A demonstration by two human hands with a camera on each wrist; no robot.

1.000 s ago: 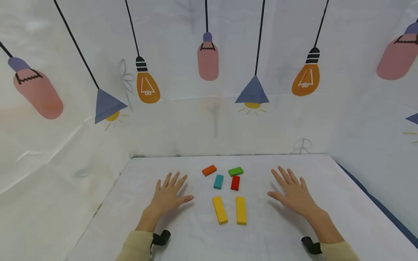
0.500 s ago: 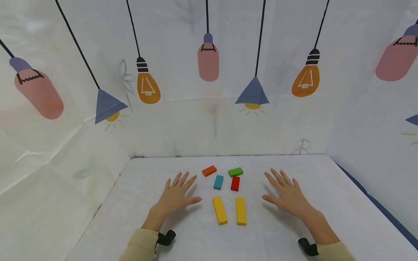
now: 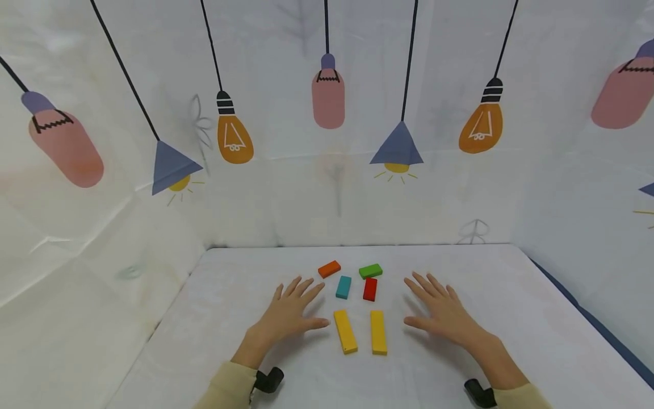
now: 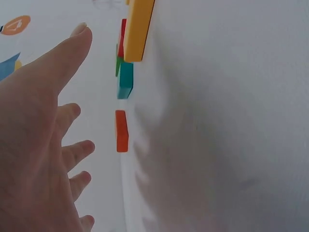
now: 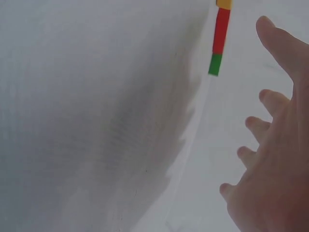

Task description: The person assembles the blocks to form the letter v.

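Two long yellow blocks, a left one (image 3: 346, 332) and a right one (image 3: 378, 333), lie side by side on the white table. Behind them are four shorter pieces: a teal block (image 3: 343, 287), a red block (image 3: 370, 289), an orange block (image 3: 329, 269) and a green block (image 3: 370, 271). My left hand (image 3: 288, 314) hovers over the table with spread fingers, its thumb close to the left yellow block. To the right of the blocks, my right hand (image 3: 443, 314) is also held above the surface, fingers apart. Neither hand holds anything.
White sheeting printed with hanging lamps (image 3: 397, 145) rises behind the table (image 3: 214, 295) and along both sides. Black wrist mounts (image 3: 269, 379) sit at the cuffs of the light sleeves. A dark blue strip (image 3: 603, 324) runs beyond the table's right edge.
Both hands have moved inward toward the blocks, the left one rightward and the right one leftward, and slightly nearer the wearer. The blocks have stayed in place.
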